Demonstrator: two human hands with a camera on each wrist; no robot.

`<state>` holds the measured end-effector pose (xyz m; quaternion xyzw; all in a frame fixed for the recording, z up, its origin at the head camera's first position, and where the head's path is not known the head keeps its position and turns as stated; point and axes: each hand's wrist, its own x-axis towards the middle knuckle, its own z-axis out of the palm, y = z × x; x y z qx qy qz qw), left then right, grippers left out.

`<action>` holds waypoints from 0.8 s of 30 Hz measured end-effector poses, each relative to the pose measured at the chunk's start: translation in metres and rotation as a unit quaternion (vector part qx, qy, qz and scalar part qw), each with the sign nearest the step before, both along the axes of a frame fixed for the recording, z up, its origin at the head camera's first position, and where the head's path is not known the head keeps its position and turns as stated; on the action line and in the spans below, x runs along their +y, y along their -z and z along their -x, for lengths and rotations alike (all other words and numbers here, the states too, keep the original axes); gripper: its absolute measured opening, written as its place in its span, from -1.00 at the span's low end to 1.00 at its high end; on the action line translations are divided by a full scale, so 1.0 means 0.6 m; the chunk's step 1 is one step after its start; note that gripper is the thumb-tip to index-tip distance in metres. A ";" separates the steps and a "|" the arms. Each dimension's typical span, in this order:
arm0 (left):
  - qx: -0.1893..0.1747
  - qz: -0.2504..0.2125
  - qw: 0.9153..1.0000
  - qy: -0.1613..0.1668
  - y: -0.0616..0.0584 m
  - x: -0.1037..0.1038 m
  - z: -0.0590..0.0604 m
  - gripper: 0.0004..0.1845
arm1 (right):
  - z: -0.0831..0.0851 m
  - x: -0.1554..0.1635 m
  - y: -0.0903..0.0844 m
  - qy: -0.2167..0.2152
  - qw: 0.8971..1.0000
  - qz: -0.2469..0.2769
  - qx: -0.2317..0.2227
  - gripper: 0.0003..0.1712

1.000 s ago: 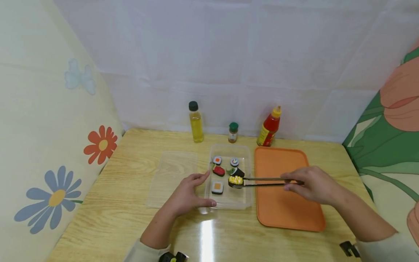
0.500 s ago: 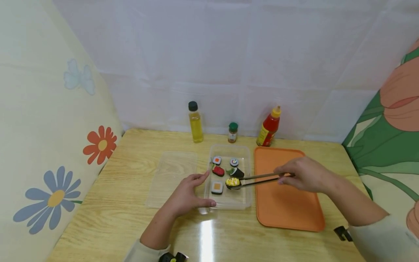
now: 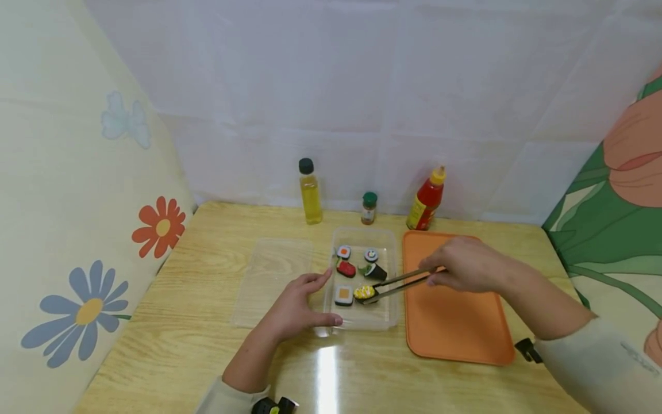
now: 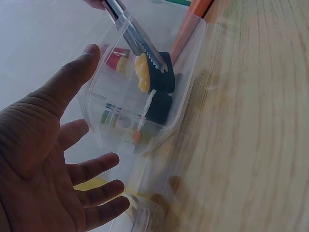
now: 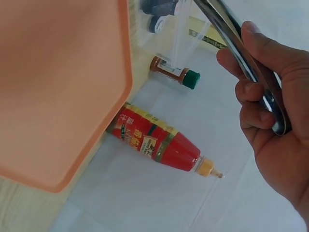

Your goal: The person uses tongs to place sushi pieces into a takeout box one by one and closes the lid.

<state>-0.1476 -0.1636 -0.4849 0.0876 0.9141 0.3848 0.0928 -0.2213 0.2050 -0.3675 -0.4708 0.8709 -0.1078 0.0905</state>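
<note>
Bare hands — cream sleeves (image 3: 605, 362), black wrist-straps (image 3: 527, 349).

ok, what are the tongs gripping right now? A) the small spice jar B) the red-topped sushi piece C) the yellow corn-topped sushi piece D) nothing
C: the tongs in the right hand clamp the yellow corn-topped sushi piece inside the clear container, as the left wrist view also shows.

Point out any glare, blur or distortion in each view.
Head view: a bright glare streak on the table near the clear box. Left wrist view: the left hand and table grain look soft. Right wrist view: the scene is tilted and the ketchup bottle appears sideways.
</note>
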 end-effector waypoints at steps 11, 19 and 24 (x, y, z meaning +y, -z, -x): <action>-0.003 0.001 1.000 -0.001 0.001 0.001 0.001 0.16 | 0.000 -0.011 -0.017 -0.005 0.999 -0.031 0.006 -0.72; 0.006 0.005 1.000 0.002 0.003 0.000 0.000 0.16 | -0.006 0.005 -0.017 0.017 1.000 -0.020 -0.010 -0.65; 0.004 0.004 1.000 0.002 0.003 0.000 0.000 0.16 | -0.011 0.022 -0.011 0.016 1.000 0.006 -0.005 -0.66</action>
